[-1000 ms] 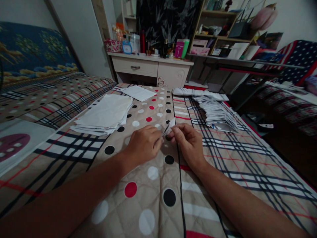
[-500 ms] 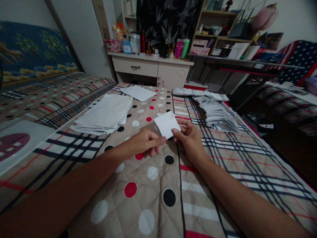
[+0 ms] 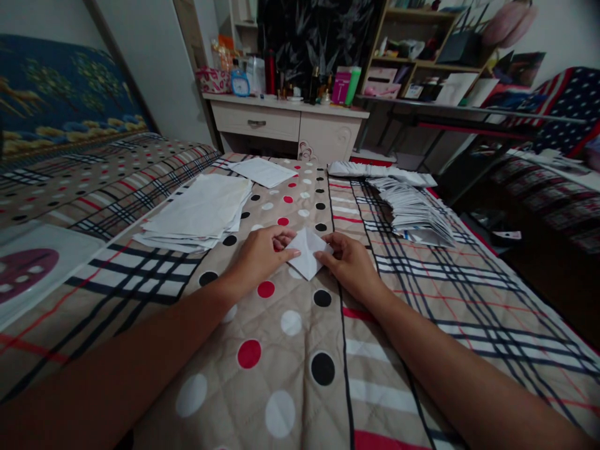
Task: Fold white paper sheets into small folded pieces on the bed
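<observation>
A small folded white paper (image 3: pixel 308 255) is held just above the bed's patterned cover, one corner pointing toward me. My left hand (image 3: pixel 265 255) pinches its left corner between thumb and fingers. On the opposite corner, my right hand (image 3: pixel 349 259) grips in the same way, thumb on top. Creases show across the paper's face. To the left lies a stack of white paper sheets (image 3: pixel 197 203), with another white sheet (image 3: pixel 264 171) behind it. A row of folded papers (image 3: pixel 412 209) packed closely together lies on the right.
Bundled white papers (image 3: pixel 375 170) lie at the bed's far right edge. A clear plastic case (image 3: pixel 42 262) with a purple patch is at the left. Beyond the bed stand a white dresser (image 3: pixel 276 125) and a shelf unit (image 3: pixel 422 62) full of small items.
My left hand has moved up and taken the paper's left corner. The paper has been turned, so a corner points at me, and it sits slightly lower and to the left.
</observation>
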{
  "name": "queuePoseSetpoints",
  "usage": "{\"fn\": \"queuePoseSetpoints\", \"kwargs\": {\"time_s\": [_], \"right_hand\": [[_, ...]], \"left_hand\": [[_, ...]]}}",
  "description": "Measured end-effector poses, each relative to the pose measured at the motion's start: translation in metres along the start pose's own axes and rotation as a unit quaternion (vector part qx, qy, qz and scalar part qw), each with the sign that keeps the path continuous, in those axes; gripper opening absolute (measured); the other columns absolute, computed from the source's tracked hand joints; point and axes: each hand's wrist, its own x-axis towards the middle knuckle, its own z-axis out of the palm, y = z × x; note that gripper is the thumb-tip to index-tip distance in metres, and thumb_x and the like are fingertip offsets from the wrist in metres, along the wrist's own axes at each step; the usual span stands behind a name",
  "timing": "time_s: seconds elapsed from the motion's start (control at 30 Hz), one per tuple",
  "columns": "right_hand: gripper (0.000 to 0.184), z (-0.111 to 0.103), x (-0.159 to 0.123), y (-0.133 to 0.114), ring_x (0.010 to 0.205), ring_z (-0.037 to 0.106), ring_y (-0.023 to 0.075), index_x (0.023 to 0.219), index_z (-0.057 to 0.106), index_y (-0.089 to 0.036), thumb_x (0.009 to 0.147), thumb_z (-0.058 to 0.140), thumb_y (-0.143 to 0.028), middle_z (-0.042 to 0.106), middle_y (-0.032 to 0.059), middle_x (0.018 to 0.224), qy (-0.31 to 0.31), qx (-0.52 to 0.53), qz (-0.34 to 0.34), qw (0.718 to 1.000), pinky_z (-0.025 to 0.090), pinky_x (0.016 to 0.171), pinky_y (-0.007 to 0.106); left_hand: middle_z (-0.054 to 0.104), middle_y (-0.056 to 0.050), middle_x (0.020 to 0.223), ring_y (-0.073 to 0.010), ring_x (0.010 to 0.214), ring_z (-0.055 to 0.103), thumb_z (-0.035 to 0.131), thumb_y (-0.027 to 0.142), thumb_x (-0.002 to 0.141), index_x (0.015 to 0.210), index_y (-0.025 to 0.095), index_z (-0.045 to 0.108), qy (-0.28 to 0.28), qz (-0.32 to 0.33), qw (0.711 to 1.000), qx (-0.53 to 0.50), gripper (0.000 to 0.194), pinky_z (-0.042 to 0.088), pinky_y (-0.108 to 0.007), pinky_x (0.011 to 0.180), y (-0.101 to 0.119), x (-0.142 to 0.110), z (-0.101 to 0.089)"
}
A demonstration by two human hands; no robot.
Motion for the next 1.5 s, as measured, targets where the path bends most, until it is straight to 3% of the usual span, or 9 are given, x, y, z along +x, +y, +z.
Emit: {"fn": "queuePoseSetpoints", "kwargs": {"time_s": [0.2,0.43,0.53,0.67,0.83,1.07,1.5], "right_hand": [[0.022,-0.005,-0.001,-0.001,0.075,0.057,0.0183,0.091,0.070,-0.021,0.070,0.074,-0.020,0.064,0.0043,0.089,0.051,-0.189,-0.089,0.977,0.042,0.066,0.031],[0.018,-0.005,0.003,0.007,0.078,0.058,0.0183,0.087,0.070,-0.021,0.072,0.069,-0.012,0.066,0.0027,0.085,0.047,-0.139,-0.119,0.982,0.044,0.070,0.031],[0.016,-0.004,0.005,0.013,0.077,0.061,0.0190,0.086,0.071,-0.022,0.073,0.068,-0.014,0.069,0.0023,0.083,0.043,-0.114,-0.103,0.987,0.046,0.069,0.031],[0.013,-0.005,0.005,0.016,0.079,0.063,0.0202,0.081,0.071,-0.022,0.074,0.064,-0.013,0.070,0.0023,0.082,0.038,-0.113,-0.103,0.988,0.049,0.072,0.033],[0.021,-0.007,0.004,0.009,0.082,0.063,0.0203,0.071,0.069,-0.021,0.070,0.058,-0.003,0.068,0.0033,0.079,0.032,-0.137,-0.157,0.978,0.048,0.077,0.033],[0.033,-0.008,0.002,0.008,0.081,0.062,0.0183,0.064,0.068,-0.020,0.065,0.049,0.006,0.066,0.0033,0.078,-0.001,-0.115,-0.216,0.970,0.048,0.076,0.031],[0.035,-0.006,-0.001,0.008,0.079,0.062,0.0172,0.064,0.070,-0.018,0.063,0.048,0.010,0.066,0.0051,0.082,-0.009,-0.176,-0.216,0.960,0.047,0.071,0.028]], "left_hand": [[0.070,-0.005,0.094,-0.0170,0.083,0.063,0.081,0.019,0.064,0.101,0.017,0.069,0.039,0.062,0.995,0.062,0.038,0.052,-0.031,0.076,0.003,-0.001,0.003],[0.068,-0.002,0.086,-0.0138,0.074,0.059,0.082,0.020,0.064,0.100,0.016,0.070,0.028,0.048,0.998,0.033,0.038,0.050,-0.027,0.069,0.000,0.003,0.004],[0.067,-0.001,0.079,-0.0133,0.069,0.058,0.081,0.018,0.065,0.087,0.015,0.071,0.021,0.045,0.998,0.036,0.025,0.047,-0.026,0.064,0.003,0.003,0.004],[0.070,-0.001,0.076,-0.0135,0.069,0.060,0.075,0.013,0.070,0.075,0.017,0.071,-0.010,0.082,0.995,0.056,0.008,0.045,-0.025,0.062,0.006,0.002,0.003],[0.073,-0.002,0.082,-0.0153,0.077,0.064,0.065,0.004,0.074,0.080,0.020,0.074,-0.031,0.157,0.984,0.084,0.019,0.048,-0.028,0.072,0.002,0.000,0.000],[0.072,-0.003,0.085,-0.0182,0.085,0.063,0.061,0.003,0.078,0.080,0.021,0.074,-0.052,0.281,0.942,0.173,0.022,0.048,-0.033,0.082,-0.003,-0.001,-0.005],[0.068,-0.003,0.082,-0.0188,0.080,0.058,0.060,0.011,0.085,0.083,0.020,0.074,-0.061,0.384,0.859,0.334,0.016,0.042,-0.033,0.073,0.008,-0.006,-0.011]]}}
